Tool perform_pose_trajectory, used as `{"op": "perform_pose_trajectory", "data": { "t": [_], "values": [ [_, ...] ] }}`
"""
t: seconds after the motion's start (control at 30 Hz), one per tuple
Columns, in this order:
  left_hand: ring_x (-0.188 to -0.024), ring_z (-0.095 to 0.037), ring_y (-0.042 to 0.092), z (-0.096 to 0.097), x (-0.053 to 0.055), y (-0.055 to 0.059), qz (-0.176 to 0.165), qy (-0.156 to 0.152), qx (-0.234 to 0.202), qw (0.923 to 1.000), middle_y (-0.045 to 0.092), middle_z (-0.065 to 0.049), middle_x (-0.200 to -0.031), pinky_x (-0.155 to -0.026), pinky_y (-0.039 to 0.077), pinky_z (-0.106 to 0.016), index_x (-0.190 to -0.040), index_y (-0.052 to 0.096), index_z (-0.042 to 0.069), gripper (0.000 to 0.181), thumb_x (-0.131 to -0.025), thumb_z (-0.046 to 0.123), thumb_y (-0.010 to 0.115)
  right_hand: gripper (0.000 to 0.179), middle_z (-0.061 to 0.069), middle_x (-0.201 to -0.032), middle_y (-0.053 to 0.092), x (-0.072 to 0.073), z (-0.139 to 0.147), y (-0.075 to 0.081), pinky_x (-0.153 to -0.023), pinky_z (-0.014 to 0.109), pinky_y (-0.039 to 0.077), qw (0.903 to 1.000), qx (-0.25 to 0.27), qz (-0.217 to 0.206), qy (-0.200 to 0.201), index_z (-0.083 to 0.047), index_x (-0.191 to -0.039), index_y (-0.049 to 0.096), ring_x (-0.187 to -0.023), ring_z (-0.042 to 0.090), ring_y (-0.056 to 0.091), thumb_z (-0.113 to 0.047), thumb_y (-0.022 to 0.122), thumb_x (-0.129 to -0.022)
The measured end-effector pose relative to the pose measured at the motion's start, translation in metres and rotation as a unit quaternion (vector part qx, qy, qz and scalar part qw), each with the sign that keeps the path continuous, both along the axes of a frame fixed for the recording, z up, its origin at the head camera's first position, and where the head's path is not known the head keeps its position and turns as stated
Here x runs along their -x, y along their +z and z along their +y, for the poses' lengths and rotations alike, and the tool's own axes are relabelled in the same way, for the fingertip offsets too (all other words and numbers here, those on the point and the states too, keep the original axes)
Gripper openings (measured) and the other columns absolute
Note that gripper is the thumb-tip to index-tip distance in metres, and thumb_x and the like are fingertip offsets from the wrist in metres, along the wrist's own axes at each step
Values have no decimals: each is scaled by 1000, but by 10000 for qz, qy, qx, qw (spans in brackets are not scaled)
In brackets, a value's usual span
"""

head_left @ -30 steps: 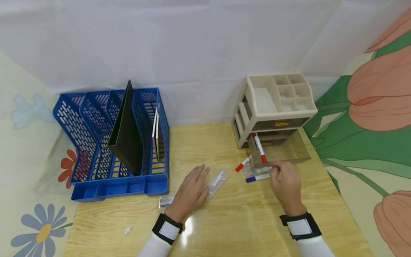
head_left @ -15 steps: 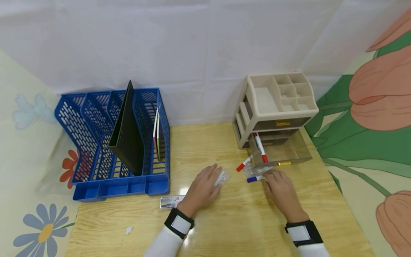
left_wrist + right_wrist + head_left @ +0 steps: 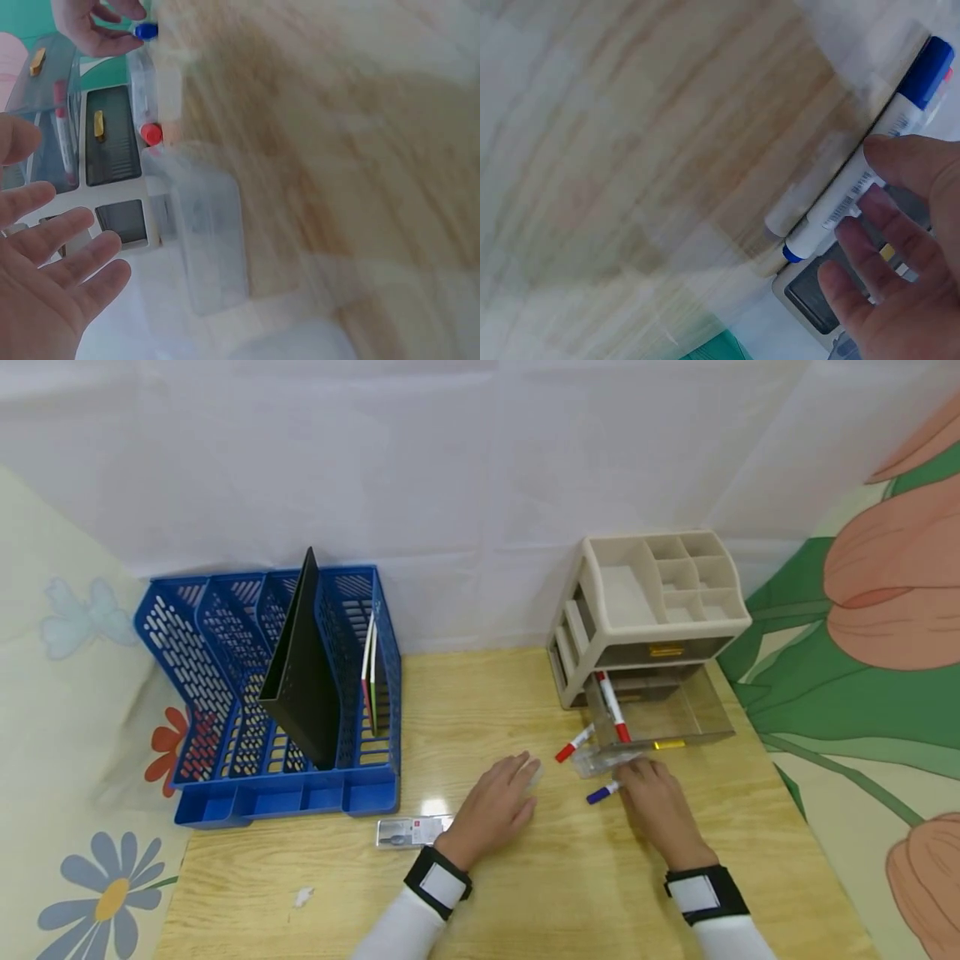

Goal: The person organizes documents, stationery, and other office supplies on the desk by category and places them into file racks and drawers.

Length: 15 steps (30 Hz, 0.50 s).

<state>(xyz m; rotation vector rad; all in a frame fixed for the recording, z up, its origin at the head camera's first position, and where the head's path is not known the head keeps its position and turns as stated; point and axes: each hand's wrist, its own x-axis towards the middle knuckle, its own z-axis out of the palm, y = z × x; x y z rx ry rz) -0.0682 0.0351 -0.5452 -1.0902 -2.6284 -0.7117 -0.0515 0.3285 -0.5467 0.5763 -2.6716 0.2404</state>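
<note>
My right hand (image 3: 660, 810) pinches a white marker with a blue cap (image 3: 602, 794) between thumb and fingers, just in front of the pulled-out drawer (image 3: 686, 710). In the right wrist view the thumb lies across the barrel of that blue marker (image 3: 847, 199). My left hand (image 3: 491, 806) is spread low over the table, palm down. It covers most of a clear plastic packet (image 3: 535, 774). In the left wrist view, its fingers (image 3: 97, 289) are apart and hold nothing. A red-capped marker (image 3: 576, 743) and another clear packet (image 3: 600, 763) lie beside the drawer.
The beige desk organizer (image 3: 626, 589) stands at back right; a red marker (image 3: 613, 710) leans inside its drawer. A blue file rack (image 3: 285, 797) holds a black folder (image 3: 311, 685) and thin booklets (image 3: 371, 685). A clear-boxed item (image 3: 411, 832) lies near my left wrist.
My right hand has come off the drawer front down to the blue marker, whose cap has swung toward me. My left hand has slid rightward over the clear packet, uncovering more of the boxed item.
</note>
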Motion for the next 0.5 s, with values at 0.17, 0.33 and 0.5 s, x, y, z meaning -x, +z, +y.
{"op": "perform_pose_trajectory", "data": {
  "t": [0.17, 0.33, 0.5],
  "values": [
    [-132, -28, 46, 3, -3, 0, -300, 15, 25, 9995, 50, -18, -144, -109, 42, -41, -139, 49, 6, 50, -95, 28, 57, 20, 16, -91, 66, -4, -3, -2, -74, 62, 48, 9977, -8, -643, -211, -8, -87, 69, -85, 44, 58, -4, 80, -70],
    [-131, -29, 47, 4, -5, 3, -176, 52, 46, 9998, 51, -20, -143, -108, 43, -41, -130, 57, 5, 42, -93, 26, 59, 18, 12, -87, 62, -9, -15, 2, -69, 52, 50, 9916, 392, -1225, -136, -7, -91, 70, -79, 34, 58, -5, 78, -75],
    [-124, -25, 53, 5, -6, 7, -41, 1, -9, 10000, 59, -16, -132, -105, 46, -37, -124, 61, 5, 37, -91, 23, 63, 19, 9, -90, 60, -15, -32, 10, -64, 44, 52, 9885, 538, -1413, 8, -7, -95, 70, -80, 28, 57, -3, 77, -77]
  ]
}}
